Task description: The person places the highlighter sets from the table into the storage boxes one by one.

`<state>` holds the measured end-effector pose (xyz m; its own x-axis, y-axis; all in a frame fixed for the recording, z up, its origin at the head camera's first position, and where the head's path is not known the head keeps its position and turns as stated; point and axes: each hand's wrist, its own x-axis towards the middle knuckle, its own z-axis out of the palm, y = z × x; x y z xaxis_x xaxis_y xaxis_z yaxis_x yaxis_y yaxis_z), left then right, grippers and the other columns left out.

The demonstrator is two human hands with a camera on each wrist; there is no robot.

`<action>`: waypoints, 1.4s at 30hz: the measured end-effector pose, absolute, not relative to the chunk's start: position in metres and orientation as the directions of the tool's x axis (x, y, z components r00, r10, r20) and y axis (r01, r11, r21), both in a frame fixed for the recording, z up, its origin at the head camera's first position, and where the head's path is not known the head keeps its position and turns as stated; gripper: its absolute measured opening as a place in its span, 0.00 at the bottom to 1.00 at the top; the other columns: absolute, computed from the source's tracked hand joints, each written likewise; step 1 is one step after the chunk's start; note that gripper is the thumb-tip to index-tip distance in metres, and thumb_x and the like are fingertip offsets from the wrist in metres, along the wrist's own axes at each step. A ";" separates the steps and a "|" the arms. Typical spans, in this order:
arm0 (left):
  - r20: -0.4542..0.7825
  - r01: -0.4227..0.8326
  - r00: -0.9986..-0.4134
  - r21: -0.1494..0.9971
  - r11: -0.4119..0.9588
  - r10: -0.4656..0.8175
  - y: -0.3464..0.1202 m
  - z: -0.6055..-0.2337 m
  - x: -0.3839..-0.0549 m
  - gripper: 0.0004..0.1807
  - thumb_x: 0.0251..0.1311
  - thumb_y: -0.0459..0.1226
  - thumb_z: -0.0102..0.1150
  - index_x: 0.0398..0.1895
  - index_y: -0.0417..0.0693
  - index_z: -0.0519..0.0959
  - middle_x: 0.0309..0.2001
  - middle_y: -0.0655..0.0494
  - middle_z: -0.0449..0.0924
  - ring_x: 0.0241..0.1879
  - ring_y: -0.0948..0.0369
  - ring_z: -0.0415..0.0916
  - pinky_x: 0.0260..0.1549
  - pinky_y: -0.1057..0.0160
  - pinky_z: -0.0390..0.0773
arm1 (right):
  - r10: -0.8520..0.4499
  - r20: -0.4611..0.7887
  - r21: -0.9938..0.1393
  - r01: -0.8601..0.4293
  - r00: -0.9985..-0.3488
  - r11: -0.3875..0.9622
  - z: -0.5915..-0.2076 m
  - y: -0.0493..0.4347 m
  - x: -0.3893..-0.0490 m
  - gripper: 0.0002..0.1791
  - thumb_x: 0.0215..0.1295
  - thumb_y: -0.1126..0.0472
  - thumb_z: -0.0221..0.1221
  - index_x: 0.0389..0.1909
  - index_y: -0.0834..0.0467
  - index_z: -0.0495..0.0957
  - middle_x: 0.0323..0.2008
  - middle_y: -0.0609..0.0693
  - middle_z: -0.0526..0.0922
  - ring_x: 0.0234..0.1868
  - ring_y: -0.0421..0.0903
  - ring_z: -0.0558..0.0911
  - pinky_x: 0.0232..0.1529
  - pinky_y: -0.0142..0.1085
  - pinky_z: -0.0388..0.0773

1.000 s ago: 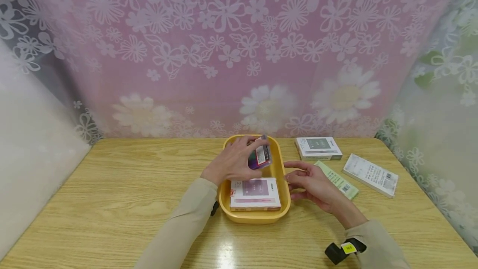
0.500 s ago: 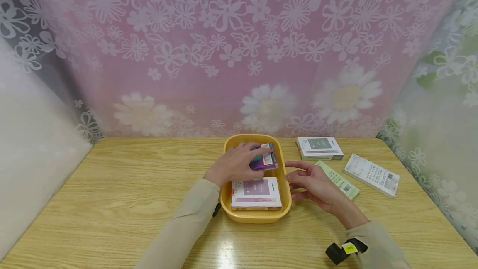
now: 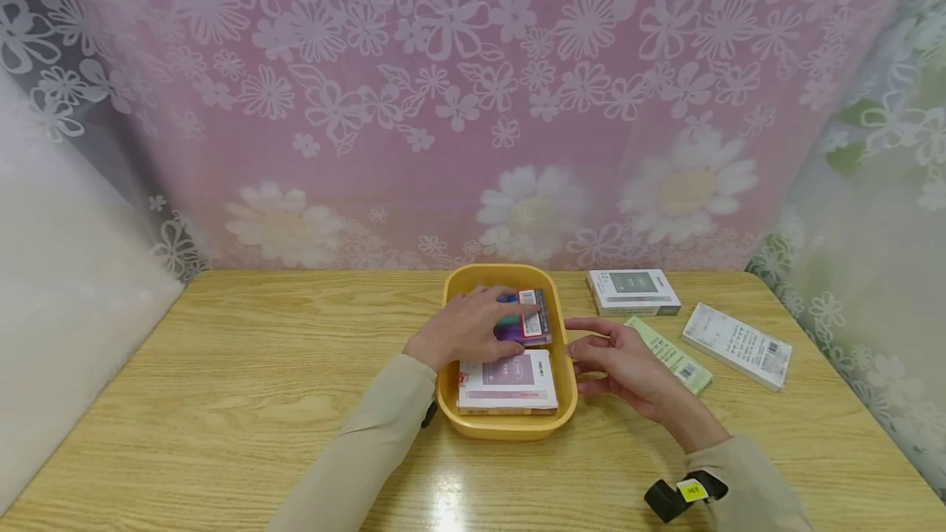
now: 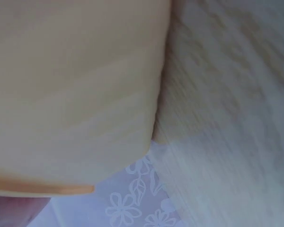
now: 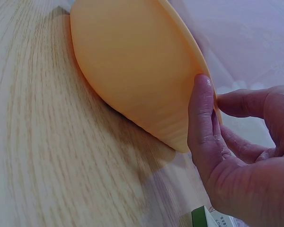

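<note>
A yellow plastic basket (image 3: 506, 435) stands on the wooden table. Inside it, my left hand (image 3: 467, 325) holds a clear plastic pack (image 3: 534, 320) with purple and teal contents and a white label, fingers over its top and thumb at its near edge. The pack lies low behind a white box (image 3: 510, 392) with a mauve panel. My right hand (image 3: 617, 364) touches the basket's right rim with fairly straight fingers (image 5: 201, 111) against the outer wall. The left wrist view is mostly filled by the basket's pale outer wall (image 4: 75, 94), hiding that hand's grip.
Right of the basket lie a white box with a grey panel (image 3: 634, 292), a green box (image 3: 668, 355) partly behind my right hand, and a white printed box (image 3: 737, 346). A pink floral curtain (image 3: 414, 146) hangs along the table's far edge.
My left hand has lowered the plastic pack from a tilted position to lie flatter in the basket, slightly right and nearer. The right hand has stayed at the rim.
</note>
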<state>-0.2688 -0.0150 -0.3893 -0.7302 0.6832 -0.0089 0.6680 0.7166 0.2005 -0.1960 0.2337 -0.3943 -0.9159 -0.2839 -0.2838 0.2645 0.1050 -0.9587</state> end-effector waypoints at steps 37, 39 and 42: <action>0.383 0.603 -0.787 0.306 0.737 0.484 -0.055 -0.379 -0.248 0.17 0.71 0.41 0.57 0.60 0.50 0.82 0.56 0.51 0.84 0.54 0.51 0.82 0.53 0.47 0.83 | -0.262 -0.294 -0.955 0.276 -0.919 0.106 -0.396 0.233 -0.197 0.35 0.74 0.59 0.58 0.76 0.63 0.58 0.43 0.48 0.87 0.40 0.43 0.87 0.37 0.35 0.88; 0.361 0.554 -0.825 0.367 0.748 0.434 -0.062 -0.379 -0.243 0.18 0.71 0.42 0.57 0.61 0.51 0.81 0.57 0.49 0.84 0.53 0.50 0.81 0.51 0.49 0.84 | -0.258 -0.296 -0.955 0.277 -0.920 0.109 -0.396 0.233 -0.196 0.34 0.74 0.60 0.58 0.76 0.63 0.58 0.43 0.48 0.87 0.40 0.43 0.87 0.38 0.35 0.88; 0.293 0.452 -0.890 0.472 0.757 0.349 -0.071 -0.379 -0.236 0.21 0.70 0.45 0.58 0.64 0.52 0.79 0.59 0.49 0.81 0.54 0.51 0.80 0.50 0.50 0.84 | -0.253 -0.299 -0.954 0.280 -0.920 0.109 -0.396 0.234 -0.196 0.34 0.73 0.60 0.58 0.75 0.63 0.58 0.43 0.48 0.87 0.40 0.44 0.87 0.38 0.36 0.88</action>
<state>-0.2363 -0.0707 -0.3790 -0.8903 0.3487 0.2930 0.4518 0.7569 0.4721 -0.1963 0.2339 -0.3962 -0.9202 -0.2528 -0.2987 0.2796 0.1093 -0.9539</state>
